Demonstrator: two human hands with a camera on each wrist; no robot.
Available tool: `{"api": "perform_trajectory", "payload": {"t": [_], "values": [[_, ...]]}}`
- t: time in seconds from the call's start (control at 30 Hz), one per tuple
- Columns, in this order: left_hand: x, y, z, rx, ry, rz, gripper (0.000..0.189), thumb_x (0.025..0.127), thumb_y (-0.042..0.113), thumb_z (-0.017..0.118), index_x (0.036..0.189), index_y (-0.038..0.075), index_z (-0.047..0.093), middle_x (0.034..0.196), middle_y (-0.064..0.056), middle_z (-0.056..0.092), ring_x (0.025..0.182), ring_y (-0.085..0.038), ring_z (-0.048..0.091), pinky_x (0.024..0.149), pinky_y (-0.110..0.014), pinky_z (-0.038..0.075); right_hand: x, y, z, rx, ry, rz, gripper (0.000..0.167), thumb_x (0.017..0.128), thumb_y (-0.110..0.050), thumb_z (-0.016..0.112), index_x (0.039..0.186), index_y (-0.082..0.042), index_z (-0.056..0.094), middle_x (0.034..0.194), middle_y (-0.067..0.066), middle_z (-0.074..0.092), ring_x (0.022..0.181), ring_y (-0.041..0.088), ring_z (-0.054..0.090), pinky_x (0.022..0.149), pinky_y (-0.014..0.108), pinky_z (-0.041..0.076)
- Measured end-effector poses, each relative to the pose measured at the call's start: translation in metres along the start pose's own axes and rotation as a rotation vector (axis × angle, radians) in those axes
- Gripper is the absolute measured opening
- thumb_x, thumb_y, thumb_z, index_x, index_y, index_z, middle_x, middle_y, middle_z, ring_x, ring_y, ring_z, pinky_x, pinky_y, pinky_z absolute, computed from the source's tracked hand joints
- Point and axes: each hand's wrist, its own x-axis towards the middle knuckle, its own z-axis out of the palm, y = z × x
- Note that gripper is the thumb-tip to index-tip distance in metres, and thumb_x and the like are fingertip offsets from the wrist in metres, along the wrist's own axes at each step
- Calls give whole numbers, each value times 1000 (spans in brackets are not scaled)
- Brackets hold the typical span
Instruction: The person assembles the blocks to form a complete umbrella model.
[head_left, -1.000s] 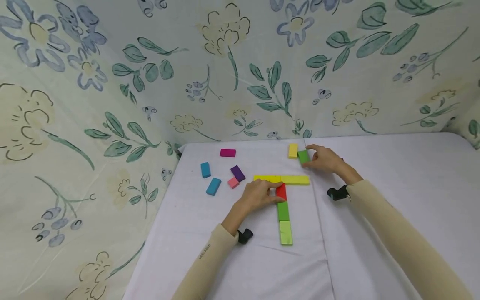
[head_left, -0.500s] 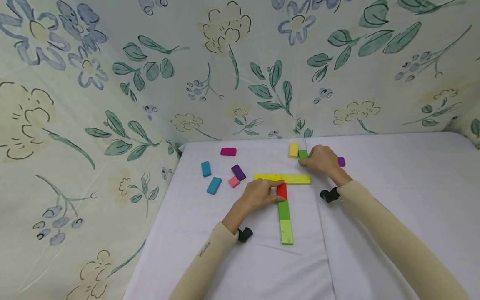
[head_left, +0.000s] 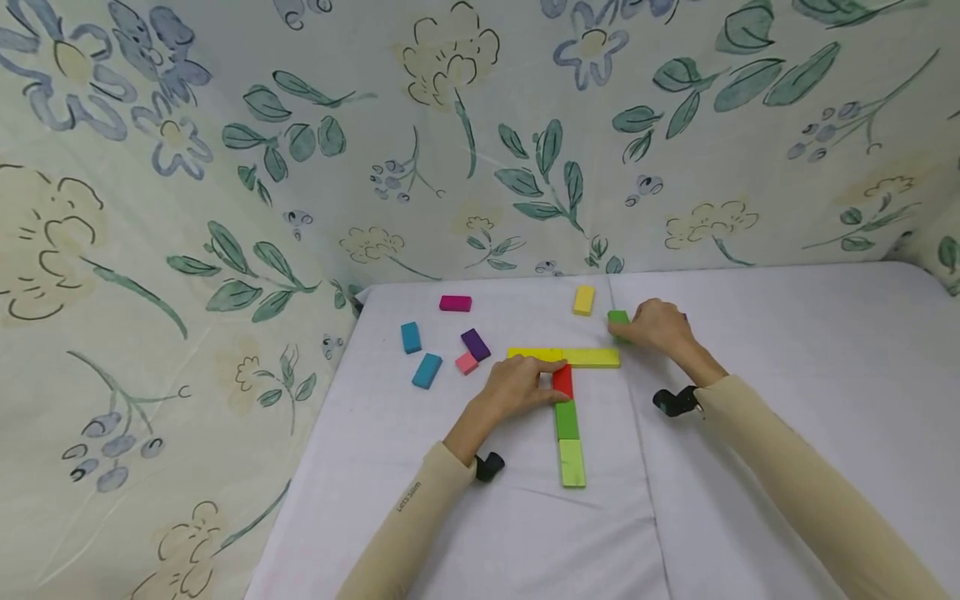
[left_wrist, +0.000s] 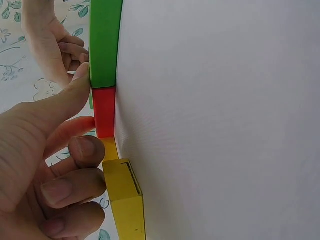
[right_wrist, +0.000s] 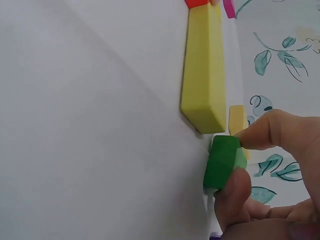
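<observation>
While the left hand [head_left: 513, 387] stays at the middle of a T-shaped row of blocks, the right hand [head_left: 658, 325] has drawn a loose green block [head_left: 618, 317] away from a short yellow block [head_left: 584, 300] near the back of the white table. Half a second ago those two blocks sat side by side; now a strip of bare cloth lies between them. The right thumb and forefinger pinch the green block, just behind the right end of the pale yellow bar [head_left: 592, 358] in the T's top. In the work with these blocks, that seems to mean the green one is now picked out from the loose pieces, though it is not part of the T. The left thumb and forefinger hold the red block [head_left: 564, 382], directly below the top bar, apparently to steady it. Whether the green block is lifted or touching the cloth cannot be told. Left fingers cover part of the bright yellow bar [head_left: 525, 353]. A purple block [right_wrist: 215, 237] is almost wholly hidden by the right hand, only a sliver showing at the right wrist view's bottom edge.
</observation>
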Motion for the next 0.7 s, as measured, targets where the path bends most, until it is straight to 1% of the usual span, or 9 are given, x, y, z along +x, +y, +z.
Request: {"api": "perform_trajectory", "payload": {"t": [0.13,0.23,0.5,0.7], "values": [[0,-1,0,-2,2,0,64,86,55,79,144,33,61,63,4,41,55,-10,39,53,-21,25,-2,4,8,8,-46,27,45,89,-46,66,68,-10,48,60,-1,43,60,15,44,54,27,34],[0,-1,0,-3,4,1,64,86,56,78,144,33,62,64,4,41,55,-10,38,53,-21,25,-2,6,10,14,-61,31,45,92,-47,64,72,-9,49,62,0,43,61,16,45,55,27,34],[0,0,0,2,3,4,65,86,56,78,145,33,61,64,5,40,54,-10,37,52,-21,24,-5,12,7,28,-101,-26,42,93,-42,64,75,-6,53,63,0,46,62,16,46,55,27,35],[0,1,0,0,-1,-4,65,86,56,78,144,33,61,65,4,40,55,-10,37,52,-21,24,-9,12,8,37,-130,11,44,96,-45,62,78,-5,56,64,1,51,64,17,49,57,28,37]]}}
